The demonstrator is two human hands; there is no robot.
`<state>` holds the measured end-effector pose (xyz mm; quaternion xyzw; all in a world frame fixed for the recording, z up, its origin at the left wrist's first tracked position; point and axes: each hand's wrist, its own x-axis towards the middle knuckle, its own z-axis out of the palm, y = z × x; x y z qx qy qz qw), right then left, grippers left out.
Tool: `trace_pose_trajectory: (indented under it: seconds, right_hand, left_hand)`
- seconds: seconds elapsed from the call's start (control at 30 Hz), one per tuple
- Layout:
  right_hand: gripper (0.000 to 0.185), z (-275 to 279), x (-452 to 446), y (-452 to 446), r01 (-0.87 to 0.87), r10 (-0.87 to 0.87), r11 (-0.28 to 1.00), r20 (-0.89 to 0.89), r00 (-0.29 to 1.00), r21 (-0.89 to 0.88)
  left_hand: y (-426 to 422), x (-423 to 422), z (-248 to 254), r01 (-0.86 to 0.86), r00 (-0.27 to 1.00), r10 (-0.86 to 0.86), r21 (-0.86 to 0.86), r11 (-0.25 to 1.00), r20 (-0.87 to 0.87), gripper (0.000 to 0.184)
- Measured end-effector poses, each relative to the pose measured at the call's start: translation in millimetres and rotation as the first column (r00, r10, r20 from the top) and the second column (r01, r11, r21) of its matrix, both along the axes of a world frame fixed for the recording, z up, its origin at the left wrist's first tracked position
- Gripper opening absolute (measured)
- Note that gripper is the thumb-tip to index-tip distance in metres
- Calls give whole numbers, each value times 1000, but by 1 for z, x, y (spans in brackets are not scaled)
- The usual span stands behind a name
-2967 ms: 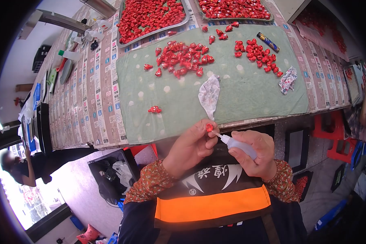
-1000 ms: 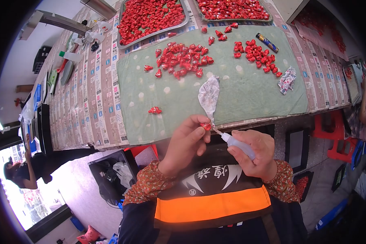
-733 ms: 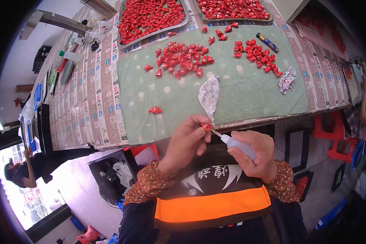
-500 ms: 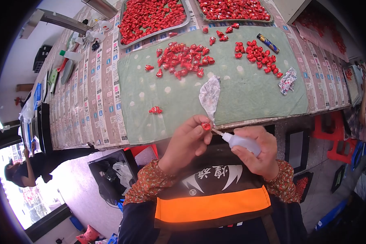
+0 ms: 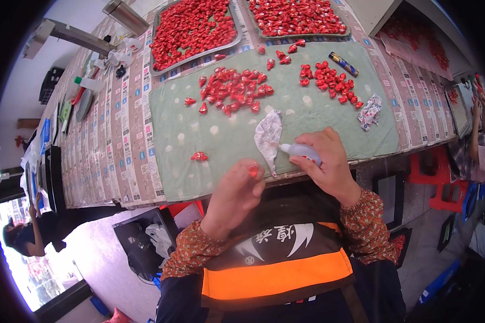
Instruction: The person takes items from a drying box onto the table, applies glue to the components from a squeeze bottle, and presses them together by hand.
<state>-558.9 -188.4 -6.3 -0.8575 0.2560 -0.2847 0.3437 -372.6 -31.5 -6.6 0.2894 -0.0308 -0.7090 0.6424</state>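
Between the fingertips of my left hand (image 5: 234, 194) is a small red glossy piece (image 5: 253, 170), held above the near edge of the green cloth (image 5: 221, 145). My right hand (image 5: 326, 161) is wrapped around a translucent squeeze bottle (image 5: 303, 153), its thin nozzle pointing left. The nozzle tip is over a crumpled white tissue (image 5: 268, 134); whether it touches cannot be made out. One red piece (image 5: 199, 156) lies alone left of the tissue. A loose pile of similar red pieces (image 5: 234, 89) sits farther back, and a smaller group (image 5: 331, 81) lies to its right.
Two trays, a left one (image 5: 237, 37) and a right one (image 5: 349, 33), stand at the back, full of red pieces. A dark printed tube (image 5: 344, 64) and a crumpled patterned wad (image 5: 369, 112) lie right. Another person (image 5: 29, 231) is at far left. Red stools (image 5: 434, 172) stand right.
The bottle has moved away from the red piece, up and forward to the tissue. My left hand has shifted slightly left and down with the piece. The whole view has tilted a little.
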Motion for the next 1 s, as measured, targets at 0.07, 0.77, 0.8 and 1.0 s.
trace_pose_trajectory:
  seconds: [0.07, 0.77, 0.8, 1.0]
  right_hand:
    - [33, -2, 1, -3, -2, -6, 997, -98, 995, -80]
    - [15, 5, -55, -96, 232, -364, 841, -194, 911, -489]
    - [15, 6, -54, -96, 201, -356, 822, -207, 911, -533]
    - [15, 8, -53, -93, 141, -367, 763, -243, 898, -631]
  left_hand:
    - [0, 0, 0, 6, 1000, -6, -3, 1000, 8, 26]
    - [-11, -3, 4, 75, 994, -80, 59, 995, 78, 25]
    - [-12, -4, 4, 71, 994, -76, 62, 996, 78, 25]
    - [-12, -9, 5, 48, 996, -53, 65, 997, 77, 25]
